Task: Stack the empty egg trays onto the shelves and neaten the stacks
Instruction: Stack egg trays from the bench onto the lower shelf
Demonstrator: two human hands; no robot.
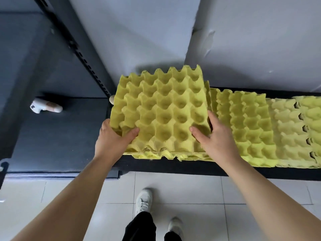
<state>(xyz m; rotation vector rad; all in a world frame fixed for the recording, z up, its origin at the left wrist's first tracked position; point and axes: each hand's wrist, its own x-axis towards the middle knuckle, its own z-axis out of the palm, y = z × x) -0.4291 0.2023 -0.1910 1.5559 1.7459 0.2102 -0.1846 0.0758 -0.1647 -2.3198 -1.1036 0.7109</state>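
Observation:
A stack of yellow egg trays [165, 108] sits at the left end of a black shelf [191, 166], its top tray slightly skewed and tilted. My left hand [114, 140] grips the stack's near-left corner, thumb on top. My right hand [213, 136] grips the near-right edge, thumb on top and fingers down the side. More yellow egg trays [246, 126] lie in a lower row to the right, and another pile [311, 129] reaches the frame's right edge.
A black slotted upright [81, 49] of the shelving rises at the left. A white object [45, 106] lies on the dark surface to the left. The pale wall stands close behind the trays. My feet [144, 200] stand on white floor tiles below.

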